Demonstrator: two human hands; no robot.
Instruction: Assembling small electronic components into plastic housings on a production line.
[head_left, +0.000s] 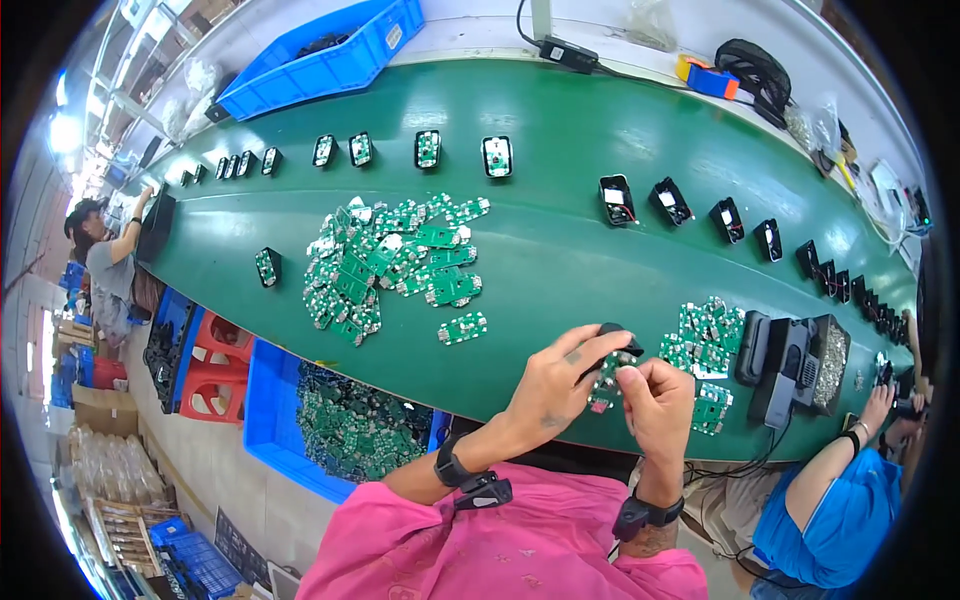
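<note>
Near the front edge of the green table, my two hands are close together. My left hand (556, 382) is closed around a small black plastic casing (622, 341), partly hidden by the fingers. A green circuit board (606, 381) lies against the casing, tilted, and my right hand (657, 402) pinches it between thumb and fingers. How far the board sits inside the casing cannot be made out. Just right of my hands lies a pile of green circuit boards (705, 335). A larger heap of similar boards (375, 262) spreads to the left, with one board (462, 328) apart from it.
Black casings (617, 200) stand in a row along the table; several at left hold boards (497, 157). A black device (782, 372) stands right, beside a co-worker in blue (835, 510). A blue bin (340, 475) of boards is below left; another person (110, 260) works far left.
</note>
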